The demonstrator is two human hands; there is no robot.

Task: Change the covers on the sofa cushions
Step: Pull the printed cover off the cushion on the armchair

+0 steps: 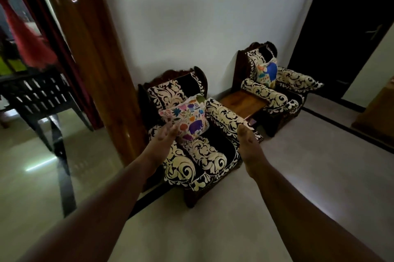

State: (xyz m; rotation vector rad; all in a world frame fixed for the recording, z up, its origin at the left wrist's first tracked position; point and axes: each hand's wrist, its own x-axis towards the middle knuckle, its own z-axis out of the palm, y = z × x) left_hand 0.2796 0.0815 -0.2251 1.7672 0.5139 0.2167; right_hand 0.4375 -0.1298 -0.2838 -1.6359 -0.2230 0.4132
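Cushions were the objects of the task, and two were seen in the single head view, each in a bright floral cover. With the nearer armchair (198,133) taken as the landmark, the nearer cushion (185,119) was propped on its seat, tilted against the backrest and the arm on the wall side. The second cushion (267,71) was stood upright on the farther armchair (277,93), well beyond the landmark chair, with a low wooden side table (243,101) set between the two chairs.

Both arms were stretched out towards the landmark chair. The left hand (165,135) was held with fingers straight and loosely spread, palm turned inward, at the near lower corner of the nearer cushion; whether it was touching the fabric could not be told. The right hand (247,140) was likewise held flat and relaxed, over the chair's far armrest and apart from the cushion. Nothing was gripped by either hand.

No spare cover was visible anywhere, and no cushion was seen stripped. Whether the floral covers were the old ones or the fresh ones could not be told. If old, the work was judged to be barely begun, with both cushions left to be changed; if fresh, little beyond setting them straight was left.
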